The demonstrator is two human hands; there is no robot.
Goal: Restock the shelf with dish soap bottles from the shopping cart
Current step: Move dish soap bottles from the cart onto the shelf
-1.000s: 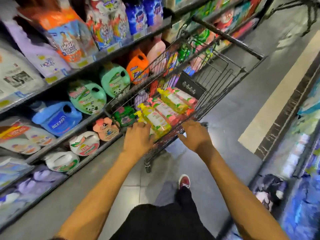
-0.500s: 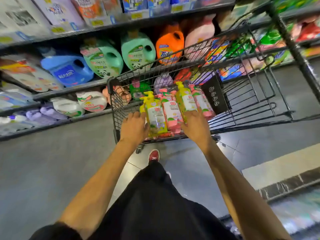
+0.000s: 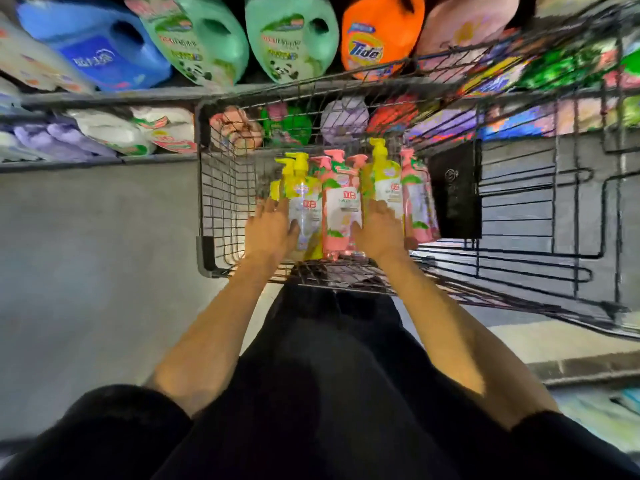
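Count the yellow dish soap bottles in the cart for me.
3. The front yellow bottle lies by the left hand, a second yellow bottle is half hidden behind it, a third yellow bottle by the right hand. Others may be hidden.

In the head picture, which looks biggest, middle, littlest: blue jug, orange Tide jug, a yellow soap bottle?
Largest: blue jug.
Then: orange Tide jug.
Smallest: yellow soap bottle.
The frame's top edge crops both jugs, so only their visible parts count.

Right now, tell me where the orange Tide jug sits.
In the head view the Tide jug stands top centre-right on the shelf, between a green jug and a pink jug, just beyond the cart.
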